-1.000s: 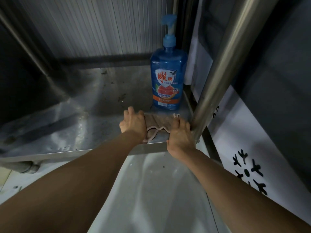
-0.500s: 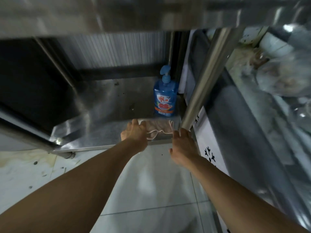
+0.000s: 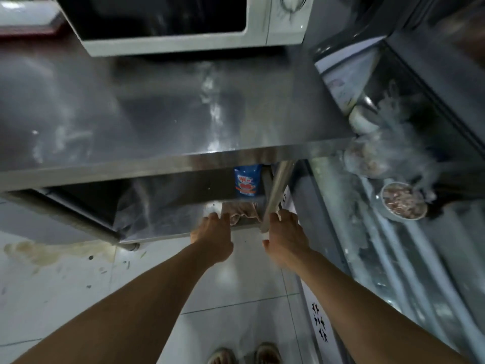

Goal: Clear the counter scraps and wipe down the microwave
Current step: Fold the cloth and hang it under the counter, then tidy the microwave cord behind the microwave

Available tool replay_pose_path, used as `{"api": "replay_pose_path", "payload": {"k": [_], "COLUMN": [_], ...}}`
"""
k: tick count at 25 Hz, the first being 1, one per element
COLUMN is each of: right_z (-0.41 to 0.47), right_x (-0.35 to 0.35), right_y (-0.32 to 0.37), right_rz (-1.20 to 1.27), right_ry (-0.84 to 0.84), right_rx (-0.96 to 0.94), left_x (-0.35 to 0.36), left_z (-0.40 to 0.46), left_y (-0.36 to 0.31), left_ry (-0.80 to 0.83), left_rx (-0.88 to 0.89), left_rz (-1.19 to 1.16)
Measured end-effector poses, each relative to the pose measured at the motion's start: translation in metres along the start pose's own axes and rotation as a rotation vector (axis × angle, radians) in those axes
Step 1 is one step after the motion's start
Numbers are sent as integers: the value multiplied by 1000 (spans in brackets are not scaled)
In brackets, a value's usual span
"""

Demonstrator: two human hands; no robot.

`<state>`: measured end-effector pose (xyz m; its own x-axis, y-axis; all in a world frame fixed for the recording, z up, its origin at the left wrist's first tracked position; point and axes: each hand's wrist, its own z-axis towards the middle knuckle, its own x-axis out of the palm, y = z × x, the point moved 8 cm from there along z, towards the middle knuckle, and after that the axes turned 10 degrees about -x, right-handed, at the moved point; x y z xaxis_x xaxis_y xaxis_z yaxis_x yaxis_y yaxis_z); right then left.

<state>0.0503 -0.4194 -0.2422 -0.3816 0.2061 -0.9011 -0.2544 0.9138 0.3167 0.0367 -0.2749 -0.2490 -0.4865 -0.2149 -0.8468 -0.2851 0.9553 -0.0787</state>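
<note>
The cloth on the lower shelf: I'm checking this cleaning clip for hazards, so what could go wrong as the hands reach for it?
1. The cloth lies right in front of the soap bottle; a quick pull might tip the bottle.
2. The right hand is close against the table leg and could knock it.
3. The left hand is only at the cloth's edge, so the cloth may slip off the shelf onto the stained floor.

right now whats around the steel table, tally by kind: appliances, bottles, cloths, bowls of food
appliances: 1, the white microwave on the steel tabletop
bottles: 1, the blue dish soap bottle on the lower shelf
cloths: 1, the beige rag by both hands
bowls of food: 1 clear, the round white bowl at right; others too blurred
total: 4
</note>
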Motion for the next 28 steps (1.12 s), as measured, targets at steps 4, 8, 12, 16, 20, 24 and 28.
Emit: {"api": "replay_pose_path", "payload": {"k": [4, 8, 12, 16, 20, 24, 28], "right_z": [-33, -66, -92, -109, -115, -117, -118], "right_x": [-58, -124, -185, -246, -299, -349, -391], "right_y": [11, 17, 16, 12, 9, 6, 5], "right_rz": [32, 8, -1, -32, -82, -88, -84], "right_ry": [-18, -86, -128, -163, -211, -284, -329], "right_rx": [44, 52, 56, 53, 15, -7, -71], "left_x": [-49, -102, -152, -210, -266, -315, -353], "left_z": [-43, -82, -107, -130, -149, -165, -174], "left_y": [-19, -44, -68, -87, -101, -112, -116], "left_ry": [-68, -109, -79, -124, -211, -314, -373], "left_rx": [46, 107, 161, 225, 226, 206, 169], "left_rz": [-92, -90, -61, 15, 27, 23, 37]}}
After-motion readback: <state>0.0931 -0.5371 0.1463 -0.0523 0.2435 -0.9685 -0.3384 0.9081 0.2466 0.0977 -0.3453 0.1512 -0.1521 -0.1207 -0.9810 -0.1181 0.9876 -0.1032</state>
